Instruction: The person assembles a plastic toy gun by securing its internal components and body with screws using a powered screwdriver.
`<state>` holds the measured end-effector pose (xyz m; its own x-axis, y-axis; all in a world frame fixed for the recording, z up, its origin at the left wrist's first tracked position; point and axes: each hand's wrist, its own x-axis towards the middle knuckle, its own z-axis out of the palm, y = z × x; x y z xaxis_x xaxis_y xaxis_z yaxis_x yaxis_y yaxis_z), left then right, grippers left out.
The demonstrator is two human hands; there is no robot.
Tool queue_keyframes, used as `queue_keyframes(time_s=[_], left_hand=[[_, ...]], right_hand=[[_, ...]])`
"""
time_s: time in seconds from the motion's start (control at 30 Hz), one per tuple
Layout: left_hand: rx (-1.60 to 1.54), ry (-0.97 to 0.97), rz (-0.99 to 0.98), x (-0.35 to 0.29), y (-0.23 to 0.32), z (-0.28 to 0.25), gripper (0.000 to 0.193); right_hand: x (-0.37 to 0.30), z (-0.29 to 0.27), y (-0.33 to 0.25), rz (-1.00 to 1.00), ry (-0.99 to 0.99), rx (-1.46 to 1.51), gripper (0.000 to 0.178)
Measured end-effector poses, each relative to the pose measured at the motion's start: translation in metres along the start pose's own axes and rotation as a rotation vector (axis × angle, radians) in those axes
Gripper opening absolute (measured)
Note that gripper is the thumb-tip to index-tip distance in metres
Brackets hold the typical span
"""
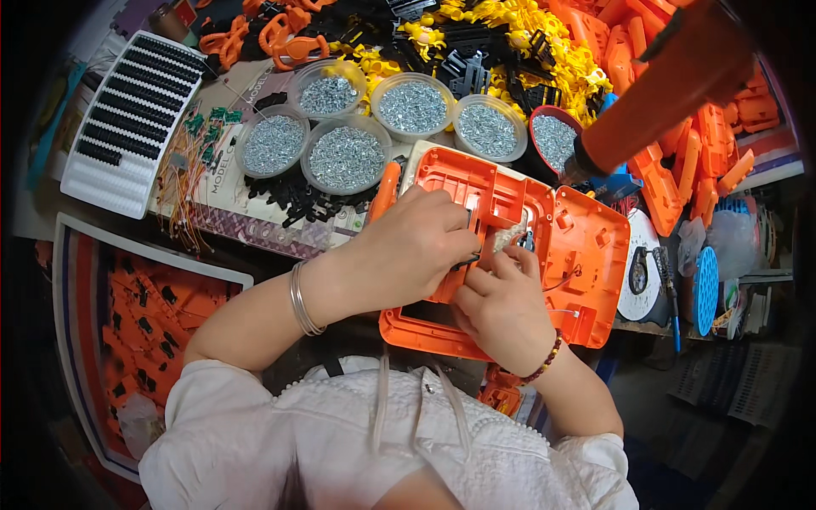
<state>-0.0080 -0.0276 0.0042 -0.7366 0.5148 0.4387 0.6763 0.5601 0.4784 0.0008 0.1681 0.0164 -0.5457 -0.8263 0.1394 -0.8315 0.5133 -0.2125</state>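
Note:
In front of me lies an orange plastic case (pixel 595 293), opened out, with moulded ribs, compartments and thin wires inside. My left hand (pixel 408 246) reaches over its left half. The fingers there are bent and pinched near a dark edge inside the shell; what they hold is hidden. Lower and to the right, my right hand (pixel 510 310) has its fingers curled down into the middle of the case. They are close to a small whitish bundle (pixel 508 236), and whatever they grip cannot be made out.
Beyond the case stand several tubs of silvery screws (pixel 347 160). An orange cylindrical tool (pixel 671 85) slants in from the upper right. Yellow plastic parts (pixel 544 51) are heaped behind. A white tray of black pieces (pixel 140 110) lies left, above a box of orange parts (pixel 144 331).

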Motion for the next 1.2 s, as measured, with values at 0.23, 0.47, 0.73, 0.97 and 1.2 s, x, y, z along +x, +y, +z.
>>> queue_keyframes(time_s=[0.23, 0.47, 0.73, 0.97, 1.2], left_hand=[[-0.020, 0.009, -0.020, 0.001, -0.001, -0.002, 0.008], [0.074, 0.233, 0.062, 0.004, 0.002, 0.000, 0.016], [0.317, 0.034, 0.217, 0.012, 0.042, 0.038, 0.020], [0.349, -0.215, 0.053, -0.002, 0.041, 0.054, 0.018], [0.287, -0.231, 0.064, -0.004, 0.041, 0.058, 0.016]], right_hand=[[0.012, -0.003, -0.010, 0.010, -0.117, -0.163, 0.014], [-0.012, 0.001, 0.029, 0.376, 0.326, 0.267, 0.014], [0.034, -0.043, 0.019, 0.467, 0.445, 1.224, 0.008], [0.058, -0.009, 0.068, 0.655, 0.189, 0.980, 0.013], [0.077, -0.014, 0.065, 0.248, 0.006, -0.172, 0.005]])
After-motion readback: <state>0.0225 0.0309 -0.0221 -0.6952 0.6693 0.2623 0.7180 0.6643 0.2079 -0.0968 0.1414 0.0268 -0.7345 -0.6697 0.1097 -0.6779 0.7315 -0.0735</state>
